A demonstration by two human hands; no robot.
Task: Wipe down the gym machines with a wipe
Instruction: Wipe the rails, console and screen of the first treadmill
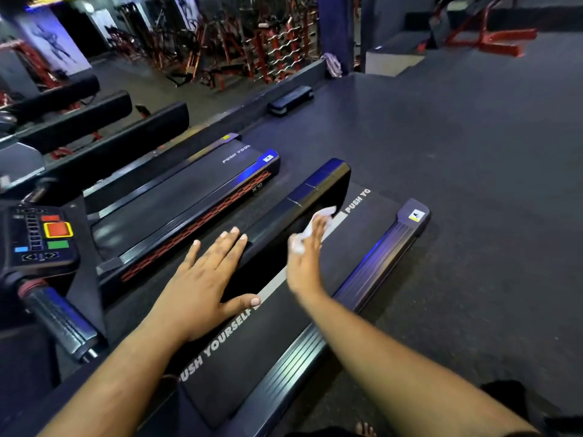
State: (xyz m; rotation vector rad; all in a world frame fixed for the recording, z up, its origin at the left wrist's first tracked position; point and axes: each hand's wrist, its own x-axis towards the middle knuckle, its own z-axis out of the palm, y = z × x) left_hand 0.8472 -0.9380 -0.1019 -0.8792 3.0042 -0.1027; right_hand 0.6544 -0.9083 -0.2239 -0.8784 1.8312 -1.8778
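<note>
Treadmill (284, 351) long axis running from lower left toward upper right, rear end pointing away to the upper right; belt printed "PUSH YOURSELF". Glossy black handrail (303, 197) above the belt's left edge, same diagonal. Left hand (205, 279) flat on the handrail, fingers (235, 236) straight and spread wide, thumb out toward the belt, holding nothing. Right hand (306, 260) over the belt just right of the handrail, edge-on to the camera; fingers loosely curled round a crumpled white wipe (318, 225), pinching it. Wipe sticking out beyond the fingertips, at or touching the handrail's inner side; exact contact unclear. Second treadmill (189, 197) parallel on the left, its console (41, 238) with coloured buttons at far left. Dark gym floor (473, 152) to the right.
</note>
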